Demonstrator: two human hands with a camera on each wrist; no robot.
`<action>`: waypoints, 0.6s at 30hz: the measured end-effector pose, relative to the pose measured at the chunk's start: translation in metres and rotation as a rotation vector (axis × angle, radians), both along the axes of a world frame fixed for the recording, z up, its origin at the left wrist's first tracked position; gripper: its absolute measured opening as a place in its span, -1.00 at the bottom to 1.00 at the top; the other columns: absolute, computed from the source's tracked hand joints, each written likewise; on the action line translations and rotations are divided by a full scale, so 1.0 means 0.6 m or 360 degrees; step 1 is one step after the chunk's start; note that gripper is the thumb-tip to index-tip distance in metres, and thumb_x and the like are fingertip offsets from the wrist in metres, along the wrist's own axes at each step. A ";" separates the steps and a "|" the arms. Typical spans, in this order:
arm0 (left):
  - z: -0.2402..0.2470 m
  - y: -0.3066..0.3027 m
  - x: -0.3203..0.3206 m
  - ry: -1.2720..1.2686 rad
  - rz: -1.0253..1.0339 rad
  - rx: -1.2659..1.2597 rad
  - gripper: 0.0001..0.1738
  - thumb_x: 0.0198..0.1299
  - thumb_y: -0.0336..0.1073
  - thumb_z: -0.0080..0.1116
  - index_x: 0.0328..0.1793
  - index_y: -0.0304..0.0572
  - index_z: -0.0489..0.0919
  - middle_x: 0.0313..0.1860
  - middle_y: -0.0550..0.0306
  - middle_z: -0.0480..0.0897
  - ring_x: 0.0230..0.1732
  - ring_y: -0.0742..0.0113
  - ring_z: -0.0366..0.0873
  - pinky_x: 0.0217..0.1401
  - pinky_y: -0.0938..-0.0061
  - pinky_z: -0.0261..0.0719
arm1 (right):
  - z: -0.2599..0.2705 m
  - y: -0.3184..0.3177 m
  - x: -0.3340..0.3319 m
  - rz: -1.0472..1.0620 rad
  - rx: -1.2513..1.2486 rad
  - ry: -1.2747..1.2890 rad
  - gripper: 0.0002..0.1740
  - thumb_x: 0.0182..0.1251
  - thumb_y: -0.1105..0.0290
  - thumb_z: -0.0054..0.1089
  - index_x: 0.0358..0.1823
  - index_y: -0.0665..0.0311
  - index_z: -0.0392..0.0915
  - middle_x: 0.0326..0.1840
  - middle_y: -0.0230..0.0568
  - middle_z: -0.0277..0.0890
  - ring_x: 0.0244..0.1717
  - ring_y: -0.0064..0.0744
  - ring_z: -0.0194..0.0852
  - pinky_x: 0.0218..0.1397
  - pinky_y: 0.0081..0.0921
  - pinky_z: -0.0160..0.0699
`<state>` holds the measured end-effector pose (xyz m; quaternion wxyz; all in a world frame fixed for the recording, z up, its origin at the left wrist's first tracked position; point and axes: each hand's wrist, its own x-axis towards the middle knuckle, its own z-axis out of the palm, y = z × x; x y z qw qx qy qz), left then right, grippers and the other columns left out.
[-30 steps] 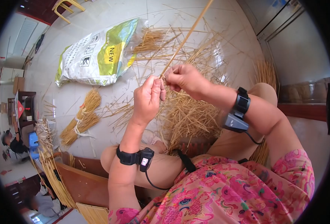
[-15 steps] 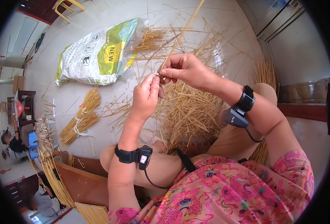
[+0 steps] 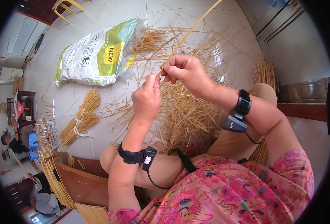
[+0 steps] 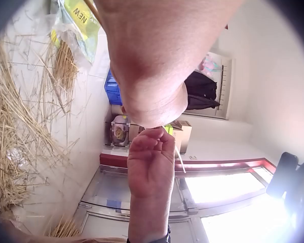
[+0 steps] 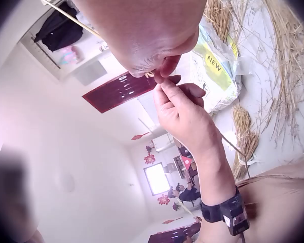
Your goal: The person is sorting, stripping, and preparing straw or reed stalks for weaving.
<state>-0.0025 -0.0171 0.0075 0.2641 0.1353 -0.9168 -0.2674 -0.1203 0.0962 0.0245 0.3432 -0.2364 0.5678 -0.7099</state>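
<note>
A long thin straw stalk (image 3: 203,18) slants up and away from where my two hands meet. My left hand (image 3: 147,98) grips its lower end, with the thumb laid along the top of the fist. Just beyond, the thumb and forefinger of my right hand (image 3: 187,74) pinch the same stalk, and the fingertips of both hands nearly meet. In the right wrist view the stalk (image 5: 73,19) runs out behind my right hand, and my left hand (image 5: 185,116) has its fingers curled in. The stalk's lowest end is hidden inside the left fist.
Below the hands spreads a heap of loose straw (image 3: 191,115) on the tiled floor. A white and green sack (image 3: 97,56) lies ahead, and a tied straw bundle (image 3: 81,117) is to the left. A wooden board (image 3: 82,181) stands at lower left. Other people sit far left.
My right hand has gone from a closer-curled grip beside the left fist to a fingertip pinch slightly up the stalk. The stalk's far end swung left, then right.
</note>
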 end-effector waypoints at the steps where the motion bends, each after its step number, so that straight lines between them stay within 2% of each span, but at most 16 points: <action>1: 0.000 0.000 0.000 -0.0019 -0.0001 0.0013 -0.92 0.32 -0.37 -0.01 -0.16 -0.18 0.48 -0.57 -0.04 0.54 -0.58 0.07 0.54 -0.53 0.29 0.42 | 0.000 -0.001 0.001 -0.0013 -0.0012 -0.0024 -0.86 0.28 0.47 0.11 -0.41 0.40 0.52 -0.50 -0.28 0.56 -0.47 -0.61 0.51 -0.40 -0.65 0.51; 6: 0.003 0.003 0.001 -0.0044 -0.0009 -0.0019 -0.91 0.31 -0.37 -0.01 -0.15 -0.18 0.49 -0.56 -0.05 0.56 -0.57 0.03 0.55 -0.53 0.26 0.42 | -0.010 -0.001 0.002 -0.0046 -0.0053 -0.0041 -0.88 0.26 0.50 0.08 -0.40 0.40 0.52 -0.46 -0.27 0.56 -0.45 -0.59 0.53 -0.38 -0.64 0.52; 9: 0.002 0.004 0.001 -0.0014 -0.0006 -0.0049 -0.91 0.31 -0.37 0.00 -0.15 -0.18 0.49 -0.56 -0.05 0.56 -0.56 0.01 0.55 -0.54 0.25 0.43 | -0.004 0.001 0.002 -0.0010 -0.0021 -0.0057 -0.92 0.27 0.54 0.05 -0.34 0.41 0.51 -0.37 -0.22 0.57 -0.40 -0.57 0.51 -0.34 -0.64 0.49; 18: 0.003 0.002 0.000 0.0029 0.0003 -0.0212 -0.95 0.29 -0.35 0.02 -0.20 -0.12 0.46 -0.57 -0.01 0.57 -0.57 0.00 0.56 -0.58 0.22 0.44 | -0.003 0.001 0.007 -0.0043 -0.0055 -0.0066 -0.89 0.26 0.51 0.05 -0.37 0.41 0.51 -0.39 -0.22 0.56 -0.42 -0.57 0.50 -0.34 -0.64 0.49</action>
